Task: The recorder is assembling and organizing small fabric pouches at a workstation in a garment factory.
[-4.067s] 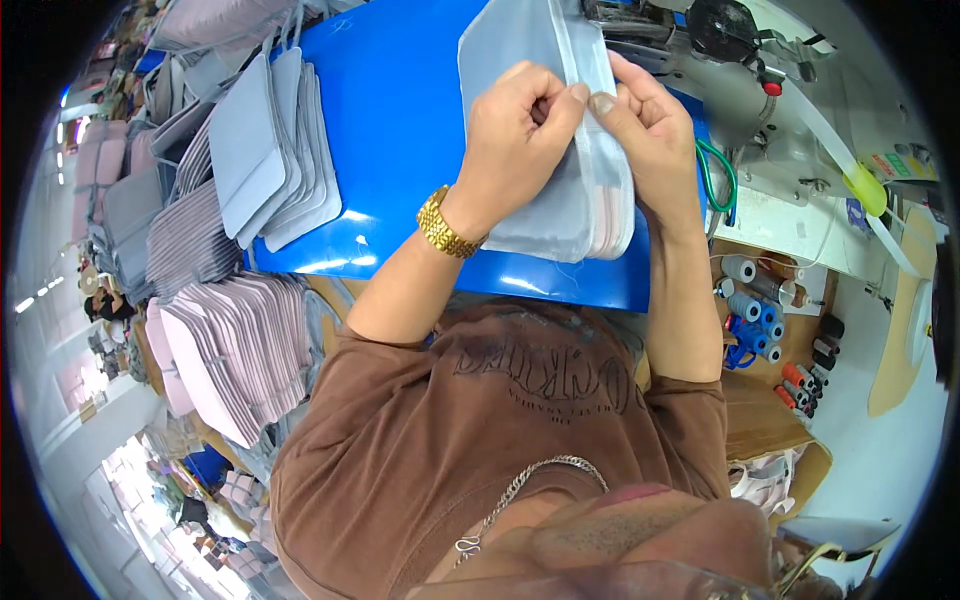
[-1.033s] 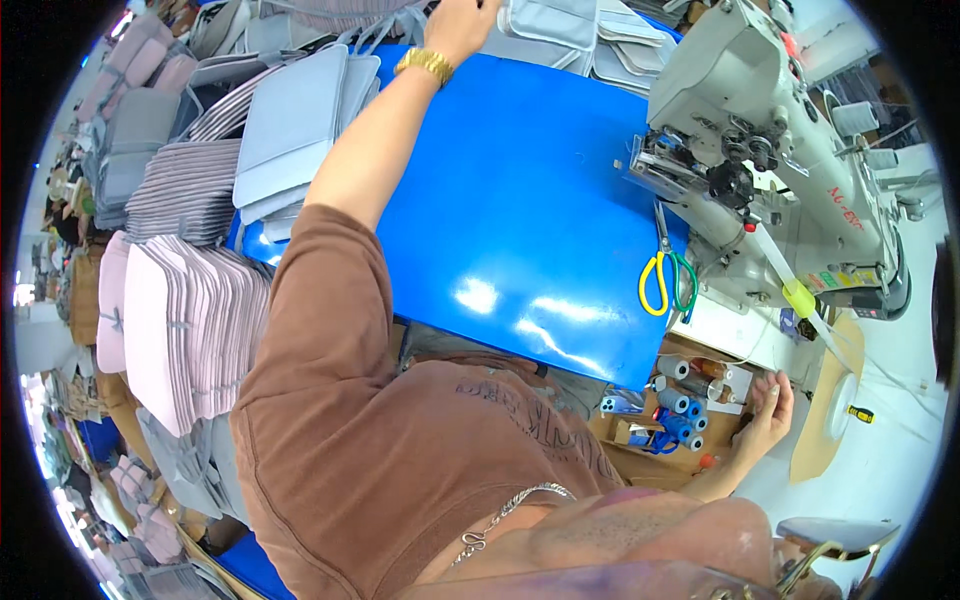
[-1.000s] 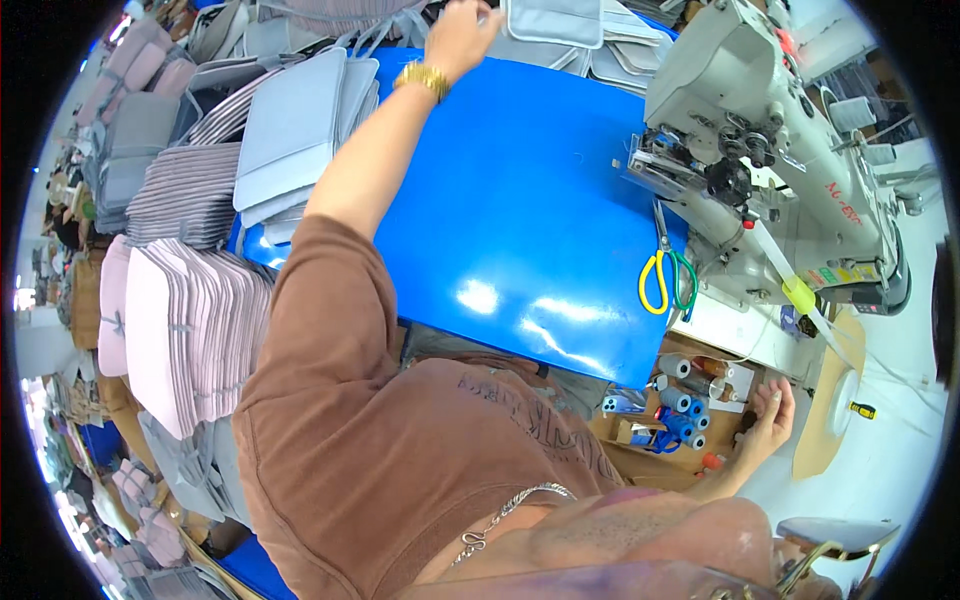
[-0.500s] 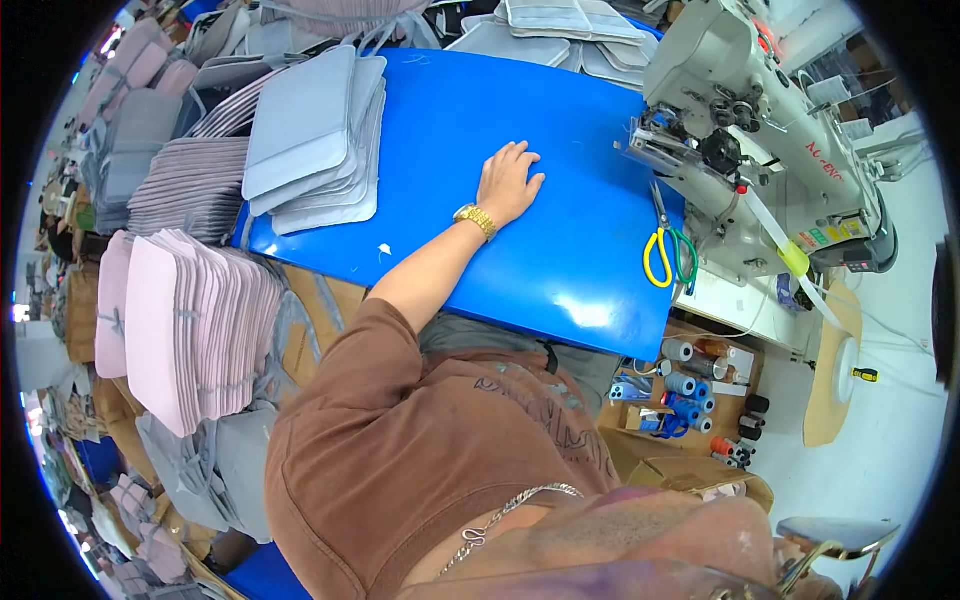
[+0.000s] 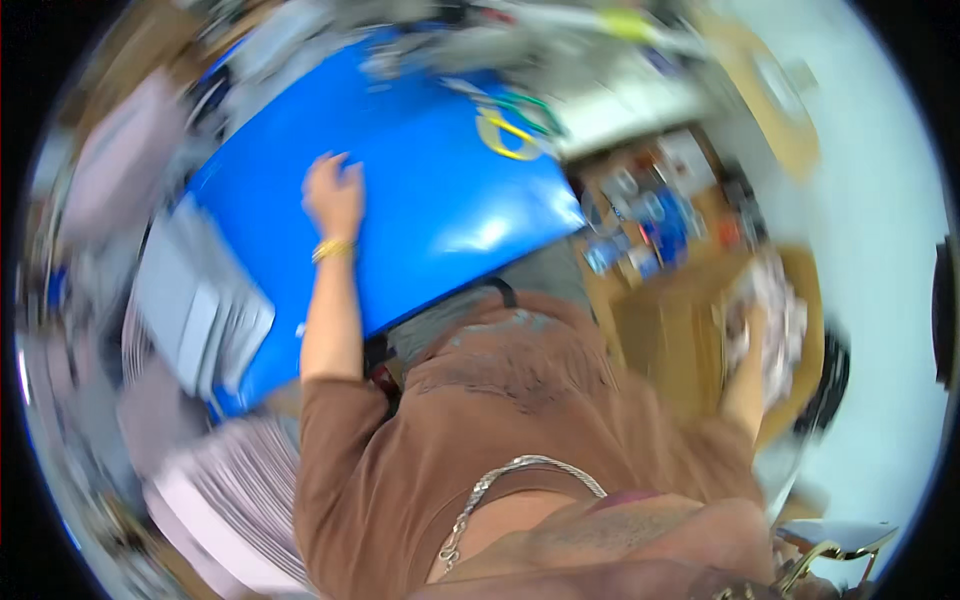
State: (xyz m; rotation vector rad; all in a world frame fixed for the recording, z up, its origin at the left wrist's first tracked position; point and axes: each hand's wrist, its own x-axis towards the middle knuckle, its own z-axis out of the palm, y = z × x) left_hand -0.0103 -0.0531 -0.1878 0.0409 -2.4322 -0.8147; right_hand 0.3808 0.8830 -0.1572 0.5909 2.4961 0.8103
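Pretty blurry shot, but your left hand [image 5: 335, 195] lies flat with loose fingers on the blue table [image 5: 440, 210] in the upper middle of the frame, gripping nothing, probably just bracing you while you lean. Your right hand [image 5: 752, 325] reaches down at the right edge toward a pale bundle [image 5: 785, 320]; can't tell if it's closed on it. One pair of yellow-handled scissors [image 5: 505, 135] sits near the table's top edge. One stack of grey panels [image 5: 205, 305] waits at left, within reach.
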